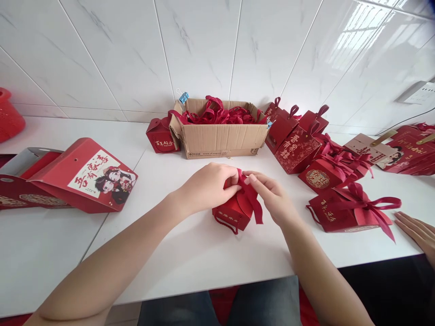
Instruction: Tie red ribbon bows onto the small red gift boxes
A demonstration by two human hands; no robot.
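A small red gift box [234, 210] with gold lettering and a twisted red cord stands on the white table. My left hand [217, 183] is at the top left of the box, its fingers closed on the dark red ribbon [255, 206]. From the right, my right hand [272, 192] pinches the same ribbon between thumb and finger just above the box top. One ribbon end hangs down the box's right side. The fingers partly hide where the ribbon crosses.
Behind stands a cardboard box [224, 140] of red ribbons, a small red box [162, 136] beside it. Larger red boxes [84, 176] lie left. Several finished-looking boxes and a bow-tied box [340, 213] are right, near another person's hand [416, 231].
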